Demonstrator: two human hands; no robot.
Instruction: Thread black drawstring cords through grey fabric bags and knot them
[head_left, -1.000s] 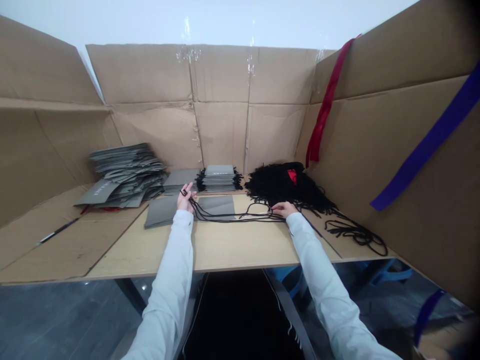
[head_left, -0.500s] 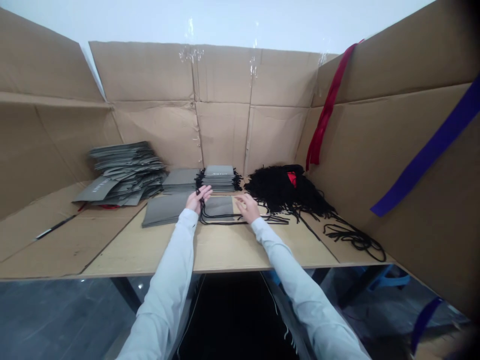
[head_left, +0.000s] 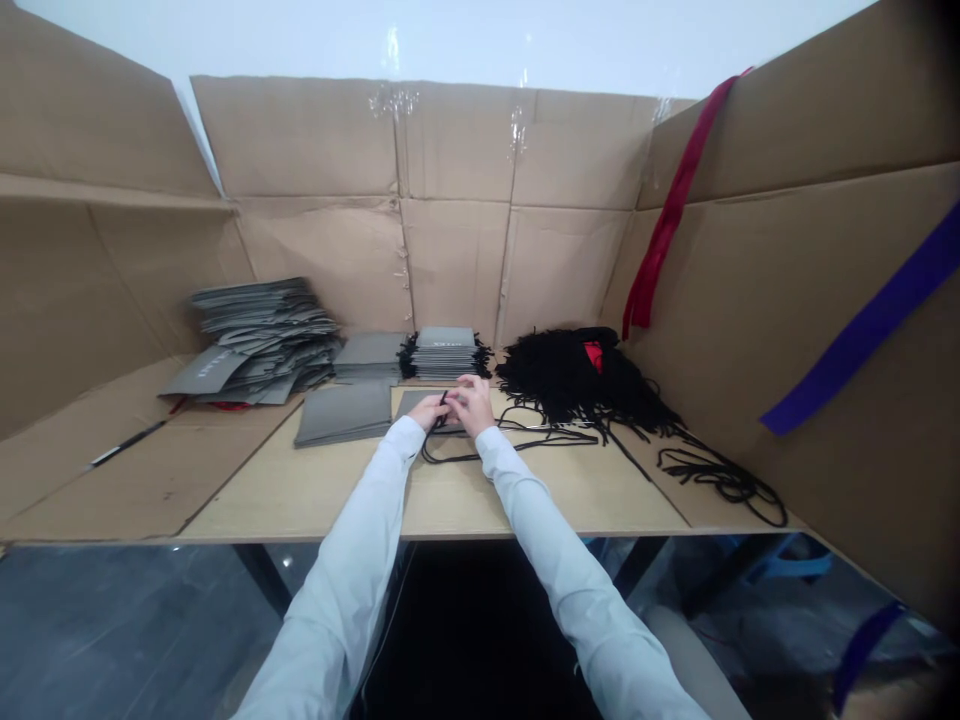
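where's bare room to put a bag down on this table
The widest bare patch is the pale board between the flat grey bags and the front edge. Another lies between the right forearm and the coiled black cord. It's crowded at the left hand and right hand, near the black cord bundle.
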